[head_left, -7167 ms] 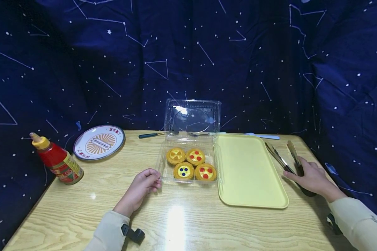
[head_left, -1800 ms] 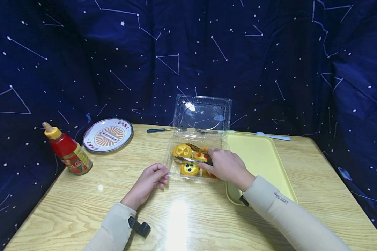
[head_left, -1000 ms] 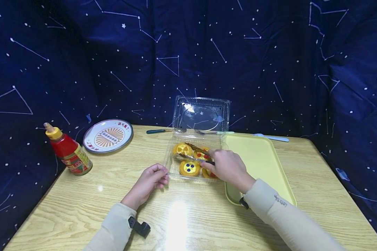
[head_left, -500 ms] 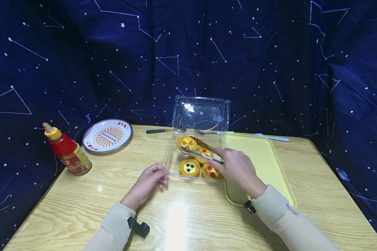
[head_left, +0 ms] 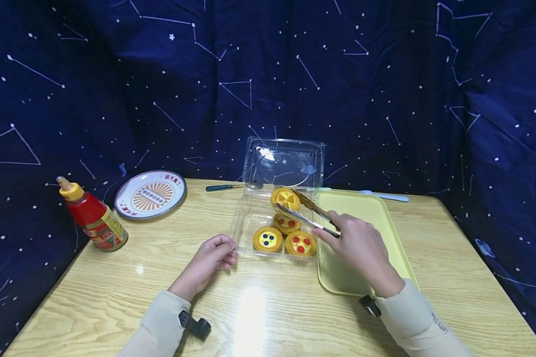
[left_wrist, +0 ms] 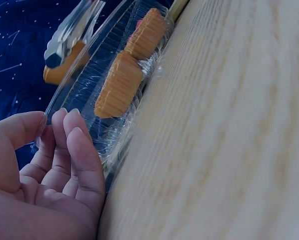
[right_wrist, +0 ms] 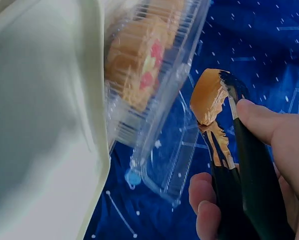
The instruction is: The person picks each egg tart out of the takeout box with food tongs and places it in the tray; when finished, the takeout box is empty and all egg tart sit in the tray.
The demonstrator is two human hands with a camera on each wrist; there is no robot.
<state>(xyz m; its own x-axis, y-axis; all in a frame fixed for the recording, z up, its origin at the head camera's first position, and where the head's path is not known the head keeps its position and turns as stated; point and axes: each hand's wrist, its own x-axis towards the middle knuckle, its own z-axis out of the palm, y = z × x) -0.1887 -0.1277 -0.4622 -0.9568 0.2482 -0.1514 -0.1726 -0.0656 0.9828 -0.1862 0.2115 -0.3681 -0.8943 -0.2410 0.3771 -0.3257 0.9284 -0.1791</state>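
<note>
My left hand [head_left: 207, 263] pinches the front left corner of an open clear plastic container [head_left: 247, 225] between thumb and index finger, as the left wrist view shows. My right hand [head_left: 362, 250] grips dark-handled tongs [right_wrist: 257, 175]. Between the tongs' tips is an egg tart with a wedge pattern [head_left: 286, 198], lifted above the container's back part. Inside sit an egg tart with blue dots [head_left: 268, 240] and an egg tart with red dots [head_left: 301, 243]. Behind them another red-dotted egg tart [head_left: 287, 225] is partly covered by the tongs.
A yellow tray [head_left: 339, 280] lies right of the container, under my right forearm. At the left are a white plate [head_left: 125, 191] and a red sauce bottle [head_left: 96, 218]. Along the back edge lie a dark-handled utensil [head_left: 221, 188] and a light blue fork [head_left: 390, 197].
My right hand took up the tongs, reached into the container and closed them on the wedge-patterned egg tart. That tart has risen and moved right. My left hand stays at the corner.
</note>
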